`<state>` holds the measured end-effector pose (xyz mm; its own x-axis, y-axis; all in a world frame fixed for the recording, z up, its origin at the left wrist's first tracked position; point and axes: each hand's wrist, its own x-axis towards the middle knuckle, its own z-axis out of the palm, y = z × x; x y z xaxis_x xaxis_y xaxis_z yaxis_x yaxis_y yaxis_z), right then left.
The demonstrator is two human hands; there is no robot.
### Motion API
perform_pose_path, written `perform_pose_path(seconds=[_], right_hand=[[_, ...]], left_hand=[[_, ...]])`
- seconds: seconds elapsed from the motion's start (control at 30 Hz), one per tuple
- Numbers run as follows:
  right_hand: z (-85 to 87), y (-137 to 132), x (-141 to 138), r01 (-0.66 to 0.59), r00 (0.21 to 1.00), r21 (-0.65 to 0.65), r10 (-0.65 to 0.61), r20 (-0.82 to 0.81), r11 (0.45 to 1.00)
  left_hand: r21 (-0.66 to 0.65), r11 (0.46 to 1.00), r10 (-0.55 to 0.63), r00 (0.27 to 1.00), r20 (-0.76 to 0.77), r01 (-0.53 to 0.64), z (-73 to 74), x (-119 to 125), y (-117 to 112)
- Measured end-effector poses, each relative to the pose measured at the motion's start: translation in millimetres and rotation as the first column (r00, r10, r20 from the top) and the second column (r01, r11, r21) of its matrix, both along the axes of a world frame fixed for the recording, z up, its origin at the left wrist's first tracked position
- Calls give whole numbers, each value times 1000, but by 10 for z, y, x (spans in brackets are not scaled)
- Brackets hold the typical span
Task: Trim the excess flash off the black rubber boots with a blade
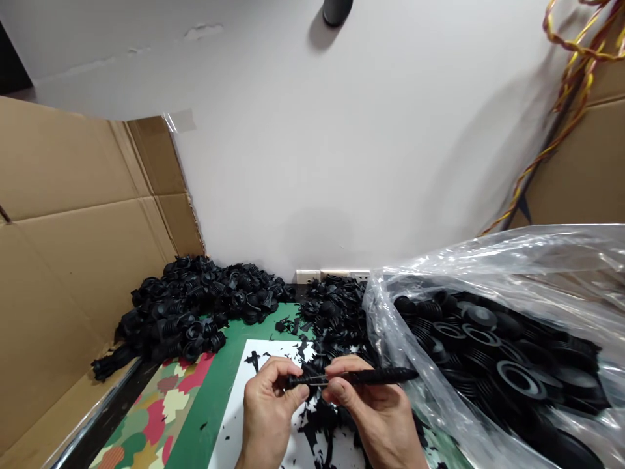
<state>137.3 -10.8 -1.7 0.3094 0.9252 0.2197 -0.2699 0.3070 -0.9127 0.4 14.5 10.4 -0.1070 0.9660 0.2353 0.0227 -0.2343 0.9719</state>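
Note:
My left hand [270,405] pinches a small black rubber piece [294,382] between thumb and fingers, above a white sheet [239,397]. Held in my right hand [374,410] is a slim black-handled tool [383,376] with a thin metal end [319,380], which points left and meets the rubber piece. Its exact kind is not clear. Black scraps [325,423] lie on the sheet below both hands.
Ribbed black rubber parts [195,306] are heaped at the back left, black trimmings [336,312] at the back middle. A clear plastic bag [390,326] of round rubber parts [520,380] fills the right. Cardboard [73,247] stands left, twisted wires [551,150] hang right.

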Motion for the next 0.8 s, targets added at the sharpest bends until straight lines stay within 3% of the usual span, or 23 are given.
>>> perform_pose_path(seconds=[0.27,0.53,0.63,0.73,0.8], right_hand=[[61,-23,-15,0,1000,-45,0,-11,999],[18,1,-4,-14,994,23,11,107,1000],[56,20,25,-103,995,-84,103,-2,991],[83,53,78,-262,958,-178,234,-165,948],[87,74,111,-270,952,-201,229,-202,942]], left_hand=[[29,999,-18,999,-51,19,5,11,-21],[37,999,-23,998,-64,25,2,20,-25],[42,999,-29,998,-56,31,8,25,-28],[51,998,-21,999,-46,23,15,30,-23],[54,998,-20,999,-45,22,16,29,-16]])
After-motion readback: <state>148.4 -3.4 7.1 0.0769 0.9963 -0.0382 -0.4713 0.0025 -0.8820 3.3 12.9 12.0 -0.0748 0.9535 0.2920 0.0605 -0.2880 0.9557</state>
